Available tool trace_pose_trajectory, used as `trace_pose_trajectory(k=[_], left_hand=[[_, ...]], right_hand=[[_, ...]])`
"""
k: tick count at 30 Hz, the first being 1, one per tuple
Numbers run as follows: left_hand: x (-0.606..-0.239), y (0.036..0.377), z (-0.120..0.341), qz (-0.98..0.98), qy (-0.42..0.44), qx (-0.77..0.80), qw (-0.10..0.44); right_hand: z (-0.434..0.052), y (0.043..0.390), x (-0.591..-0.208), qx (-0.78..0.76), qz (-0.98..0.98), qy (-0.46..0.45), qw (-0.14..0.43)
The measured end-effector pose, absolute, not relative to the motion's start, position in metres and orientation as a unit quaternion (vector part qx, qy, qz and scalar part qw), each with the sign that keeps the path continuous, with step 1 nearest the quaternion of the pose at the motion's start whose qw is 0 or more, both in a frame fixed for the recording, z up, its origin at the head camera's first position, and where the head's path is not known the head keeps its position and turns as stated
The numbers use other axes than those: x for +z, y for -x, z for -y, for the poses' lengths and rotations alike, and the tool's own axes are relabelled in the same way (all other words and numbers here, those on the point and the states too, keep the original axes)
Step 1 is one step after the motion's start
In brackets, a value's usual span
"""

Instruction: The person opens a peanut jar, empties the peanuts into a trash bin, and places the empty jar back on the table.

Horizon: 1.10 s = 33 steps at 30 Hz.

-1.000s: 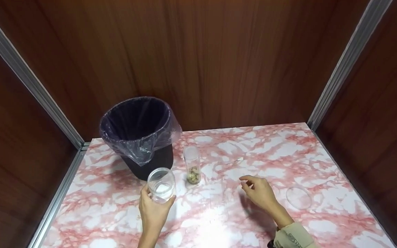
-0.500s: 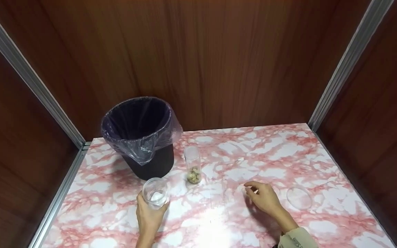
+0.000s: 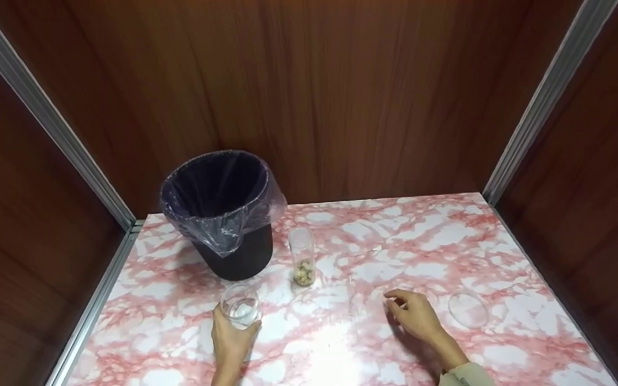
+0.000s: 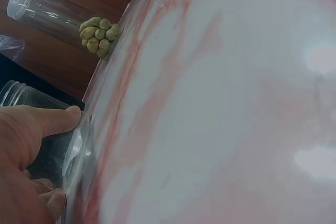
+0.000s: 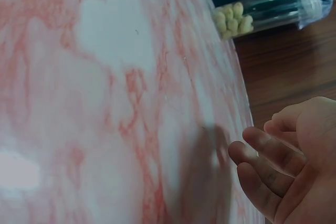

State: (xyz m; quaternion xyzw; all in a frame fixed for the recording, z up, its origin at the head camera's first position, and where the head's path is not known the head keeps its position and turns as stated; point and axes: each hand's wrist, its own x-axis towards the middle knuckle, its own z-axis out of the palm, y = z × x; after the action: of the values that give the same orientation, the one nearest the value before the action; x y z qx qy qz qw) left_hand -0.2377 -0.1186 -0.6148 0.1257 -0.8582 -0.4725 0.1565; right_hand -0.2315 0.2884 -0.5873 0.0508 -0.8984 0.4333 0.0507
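My left hand (image 3: 229,341) grips a clear plastic jar (image 3: 240,303), its thumb and fingers round the sides. The jar's wide mouth faces up without a lid; a whitish patch shows low inside it. In the left wrist view the jar's base (image 4: 79,150) is right at the tabletop, and its threaded neck (image 4: 13,94) points away. Over the right side of the table hovers my right hand (image 3: 416,317), fingers loosely bent and holding nothing. A clear round disc (image 3: 468,310), like a lid, lies just right of it.
A black bin (image 3: 239,254) with a see-through purple liner (image 3: 223,230) stands at the back left. Beside it is a tall clear capped tube (image 3: 301,246) with greenish nuts (image 3: 303,275) at its bottom. Wooden panels (image 3: 341,107) enclose the marbled table (image 3: 427,230) behind and at both sides.
My left hand has lowered the jar and brought it slightly left and nearer to me. My right hand has drifted a little right and nearer, still holding nothing.
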Motion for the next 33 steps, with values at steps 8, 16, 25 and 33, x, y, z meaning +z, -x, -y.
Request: trace_pose_trajectory(k=[8,16,25,33], left_hand=[[-0.617,0.233,0.120,0.865,-0.107,-0.466,0.152],[-0.604,0.212,0.130,0.883,-0.158,-0.431,0.099],[-0.593,0.193,0.122,0.897,-0.049,-0.440,-0.014],[-0.594,0.194,0.097,0.865,0.055,-0.493,-0.079]], right_hand=[[-0.290,0.231,-0.588,0.449,0.892,-0.043,0.033],[-0.288,0.238,-0.580,0.422,0.903,-0.055,0.064],[-0.243,0.260,-0.550,0.414,0.896,-0.083,0.133],[-0.195,0.273,-0.516,0.377,0.890,-0.120,0.228]])
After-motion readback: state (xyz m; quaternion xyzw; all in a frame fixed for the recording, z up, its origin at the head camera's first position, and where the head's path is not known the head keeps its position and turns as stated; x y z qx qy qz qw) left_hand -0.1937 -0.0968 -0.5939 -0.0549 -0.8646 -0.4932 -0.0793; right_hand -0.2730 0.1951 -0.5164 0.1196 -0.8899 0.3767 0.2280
